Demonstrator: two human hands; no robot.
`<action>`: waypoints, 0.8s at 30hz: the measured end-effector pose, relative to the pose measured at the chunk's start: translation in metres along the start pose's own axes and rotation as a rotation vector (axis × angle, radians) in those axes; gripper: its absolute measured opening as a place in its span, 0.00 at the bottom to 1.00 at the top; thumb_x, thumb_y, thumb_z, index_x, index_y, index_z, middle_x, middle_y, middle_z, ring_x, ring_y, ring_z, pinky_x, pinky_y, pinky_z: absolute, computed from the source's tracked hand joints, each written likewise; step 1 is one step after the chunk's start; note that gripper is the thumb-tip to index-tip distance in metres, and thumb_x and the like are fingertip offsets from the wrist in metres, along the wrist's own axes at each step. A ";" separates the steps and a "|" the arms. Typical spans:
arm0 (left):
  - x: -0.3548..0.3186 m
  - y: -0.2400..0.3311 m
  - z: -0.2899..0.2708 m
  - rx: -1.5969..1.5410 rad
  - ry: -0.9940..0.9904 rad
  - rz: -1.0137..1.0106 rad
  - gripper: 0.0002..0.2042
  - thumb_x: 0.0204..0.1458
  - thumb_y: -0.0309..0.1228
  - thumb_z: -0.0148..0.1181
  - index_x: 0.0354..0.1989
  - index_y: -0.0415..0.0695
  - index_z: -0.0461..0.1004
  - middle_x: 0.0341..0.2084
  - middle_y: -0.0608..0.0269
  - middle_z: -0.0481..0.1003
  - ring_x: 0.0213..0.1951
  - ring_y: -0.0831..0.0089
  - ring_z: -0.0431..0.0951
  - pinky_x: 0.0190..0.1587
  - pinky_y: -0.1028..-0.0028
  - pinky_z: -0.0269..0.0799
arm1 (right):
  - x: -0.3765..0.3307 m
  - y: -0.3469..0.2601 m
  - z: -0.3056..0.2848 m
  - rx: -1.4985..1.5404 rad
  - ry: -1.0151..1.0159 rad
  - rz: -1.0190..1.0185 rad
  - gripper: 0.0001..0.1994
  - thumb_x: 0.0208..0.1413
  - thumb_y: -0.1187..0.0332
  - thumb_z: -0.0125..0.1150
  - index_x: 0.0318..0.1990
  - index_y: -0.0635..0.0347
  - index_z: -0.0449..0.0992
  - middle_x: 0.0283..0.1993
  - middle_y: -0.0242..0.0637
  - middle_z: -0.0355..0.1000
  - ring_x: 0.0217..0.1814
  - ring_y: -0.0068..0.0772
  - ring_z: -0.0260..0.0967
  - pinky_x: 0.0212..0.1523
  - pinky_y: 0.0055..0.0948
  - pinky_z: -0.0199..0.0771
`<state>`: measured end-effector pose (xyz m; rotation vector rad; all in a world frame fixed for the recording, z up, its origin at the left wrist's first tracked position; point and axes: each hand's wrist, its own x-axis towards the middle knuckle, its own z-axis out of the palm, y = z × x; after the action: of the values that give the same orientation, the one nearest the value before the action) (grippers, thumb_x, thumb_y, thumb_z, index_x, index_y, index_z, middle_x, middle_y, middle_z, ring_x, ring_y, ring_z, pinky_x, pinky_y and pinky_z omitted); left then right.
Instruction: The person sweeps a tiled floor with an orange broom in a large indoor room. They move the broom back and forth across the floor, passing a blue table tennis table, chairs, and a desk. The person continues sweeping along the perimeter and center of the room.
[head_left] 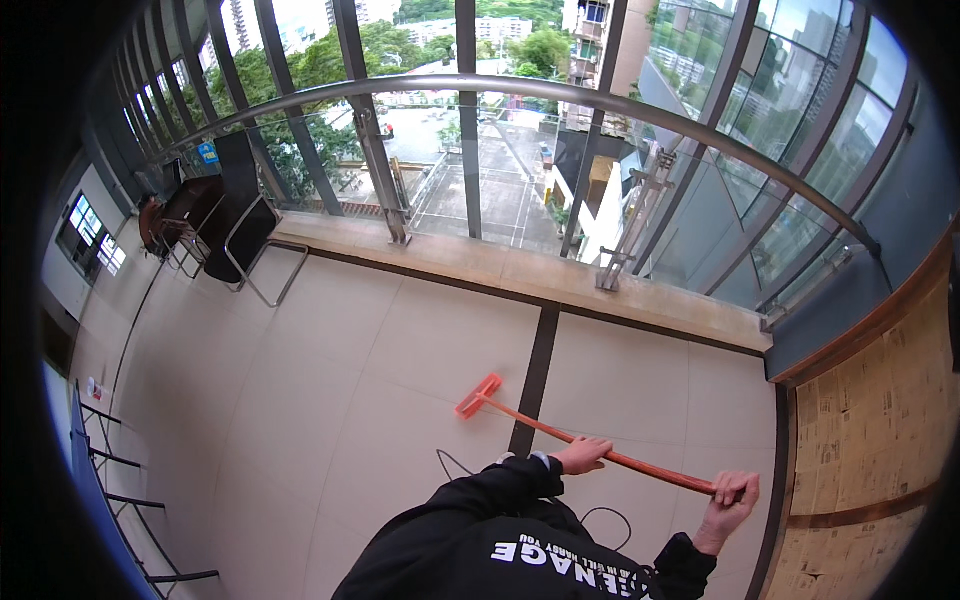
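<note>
A broom with a red-orange head (pixel 479 397) and a long reddish handle (pixel 655 470) slants across the lower middle of the view. Its head rests on the tiled floor, just left of a dark floor strip. My left hand (pixel 583 456) is wrapped round the handle about midway along. At the handle's upper end, on the right, my right hand (pixel 730 505) is closed round it. Both of my arms are in black sleeves. The underside of the broom head is hidden.
A glass railing with a curved metal handrail (pixel 500 86) runs above a stone ledge (pixel 480 254) ahead. Black chairs (pixel 245 235) stand at the far left. Black metal legs (pixel 135 502) line the near left edge. Brown panelling (pixel 870 440) borders the right side. Thin black cable loops (pixel 612 510) hang near my body.
</note>
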<state>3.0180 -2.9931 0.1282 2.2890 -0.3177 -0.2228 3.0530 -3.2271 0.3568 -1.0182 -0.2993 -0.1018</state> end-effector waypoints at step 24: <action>0.049 -0.064 -0.064 -0.034 -0.028 -0.002 0.34 0.46 0.39 0.62 0.60 0.49 0.51 0.47 0.54 0.63 0.54 0.55 0.61 0.54 0.55 0.54 | 0.049 0.066 0.046 -0.116 0.113 0.023 0.19 0.57 0.63 0.45 0.14 0.57 0.58 0.10 0.27 0.52 0.12 0.19 0.46 0.18 0.23 0.50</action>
<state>3.0916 -2.9218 0.1203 2.2541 -0.3233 -0.2591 3.1050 -3.1507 0.3390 -1.1259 -0.1801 -0.1568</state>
